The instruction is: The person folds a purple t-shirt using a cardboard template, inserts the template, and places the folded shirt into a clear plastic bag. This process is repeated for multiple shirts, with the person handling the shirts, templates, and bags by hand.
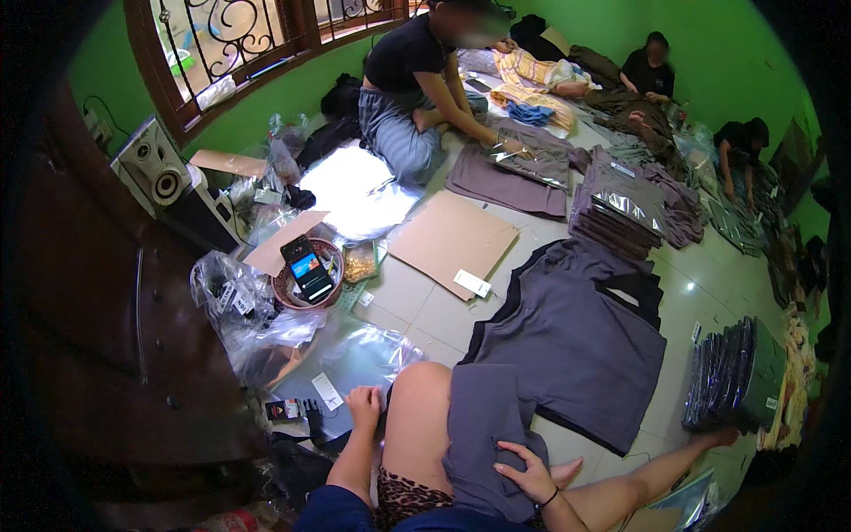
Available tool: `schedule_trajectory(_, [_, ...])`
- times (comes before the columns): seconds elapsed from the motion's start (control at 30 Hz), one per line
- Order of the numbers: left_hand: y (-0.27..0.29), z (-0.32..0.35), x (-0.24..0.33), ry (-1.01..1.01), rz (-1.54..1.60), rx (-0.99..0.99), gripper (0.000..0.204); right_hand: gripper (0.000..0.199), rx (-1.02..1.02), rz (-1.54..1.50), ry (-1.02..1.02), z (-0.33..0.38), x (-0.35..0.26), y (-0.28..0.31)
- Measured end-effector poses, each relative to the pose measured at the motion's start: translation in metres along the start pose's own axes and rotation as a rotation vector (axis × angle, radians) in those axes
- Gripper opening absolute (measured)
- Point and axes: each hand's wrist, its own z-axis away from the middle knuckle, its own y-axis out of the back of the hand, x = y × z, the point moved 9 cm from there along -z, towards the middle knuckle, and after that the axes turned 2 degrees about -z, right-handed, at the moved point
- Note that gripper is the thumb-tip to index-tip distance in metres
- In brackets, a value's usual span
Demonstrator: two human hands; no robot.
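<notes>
1. The right hand (529, 472) lay flat, fingers spread, on a folded grey garment (483, 426) draped over the person's knee, gripping nothing.
2. The left hand (363, 408) rested open on a clear plastic bag (359, 363) on the floor, clamping nothing.
3. The garment's long axis ran away from the person, and the bag lay to its left, nearer the left hand.

The person wears a dark blue top, leopard-print shorts and a black wristband (548, 499).
</notes>
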Motion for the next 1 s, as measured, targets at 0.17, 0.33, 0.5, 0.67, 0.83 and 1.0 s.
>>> schedule_trajectory(0.17, [0.017, -0.012, -0.042, 0.336, 0.132, 0.126, 0.020, 0.044, -0.006, 0.001, 0.049, 0.003, -0.007, 0.000])
schedule_trajectory(0.33, [0.077, -0.059, -0.069, 0.434, 0.232, 0.384, 0.028, 0.044, -0.012, -0.015, 0.047, 0.008, -0.010, 0.000])
schedule_trajectory(0.5, [0.122, -0.106, -0.080, 0.388, 0.254, 0.172, 0.040, 0.044, -0.014, -0.051, 0.032, 0.010, -0.009, -0.001])
schedule_trajectory(0.67, [0.165, -0.131, -0.052, 0.186, 0.388, 0.083, 0.044, 0.043, -0.022, -0.108, 0.059, 0.012, -0.005, 0.000])
schedule_trajectory(0.83, [0.247, -0.145, -0.049, 0.311, 0.767, 0.337, 0.030, 0.042, -0.038, -0.144, 0.057, 0.013, 0.000, 0.000])
schedule_trajectory(1.0, [0.257, -0.123, 0.028, 0.272, 0.806, 0.149, 0.038, 0.042, -0.034, -0.119, 0.122, 0.014, -0.004, -0.002])
